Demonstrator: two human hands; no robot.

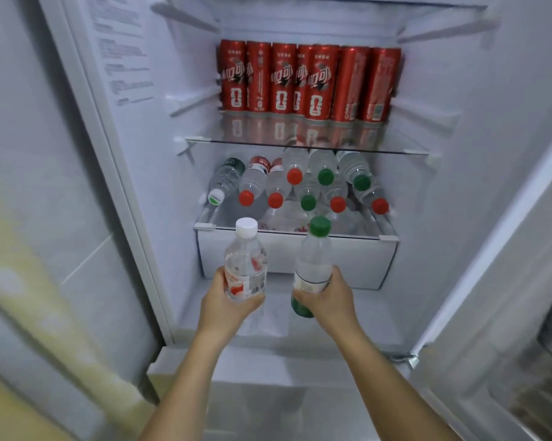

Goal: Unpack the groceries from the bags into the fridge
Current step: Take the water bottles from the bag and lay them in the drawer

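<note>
While our left hand (227, 308) grips the white-cap bottle (245, 259), our right hand (328, 300) grips the green-cap bottle (313, 256), caps toward twelve.

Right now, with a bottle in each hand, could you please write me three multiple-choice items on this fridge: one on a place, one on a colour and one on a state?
1. Where do the red cans stand?
A. in the door rack
B. on the glass shelf above the stored bottles
C. on the fridge floor

2. What colour is the cap of the left bottle, gripped by the left hand?
A. white
B. blue
C. yellow

3. How does the right hand hold the right bottle?
A. lying flat, cap off
B. upside down
C. upright, cap on

Answers: 1 B, the cans line that shelf over the lying bottles; 2 A, its cap shows plainly white; 3 C, its green cap points up.
</note>
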